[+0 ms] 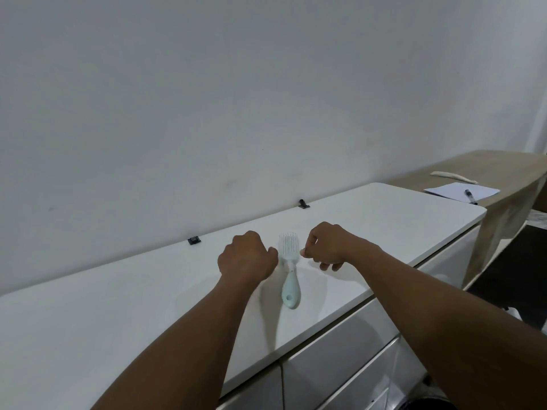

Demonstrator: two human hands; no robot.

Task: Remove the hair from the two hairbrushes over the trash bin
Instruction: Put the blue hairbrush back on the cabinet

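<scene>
A pale mint hairbrush (289, 273) lies flat on the white counter (148, 306), bristle head toward the wall, handle toward me. My left hand (247, 257) is curled into a fist just left of the brush head, knuckles up, a fingertip almost touching it. On the other side, my right hand (328, 247) hovers with fingers curled in and the thumb tip close to the head. Nothing shows inside either hand. Only one brush is in view. No hair can be made out on it.
Two small black clips (194, 240) (303, 204) sit at the counter's back edge by the wall. A wooden table (503, 167) at right carries paper (461, 190) and a pen (470, 196). White drawers lie below the counter. A dark round rim (426, 405) shows at the bottom edge.
</scene>
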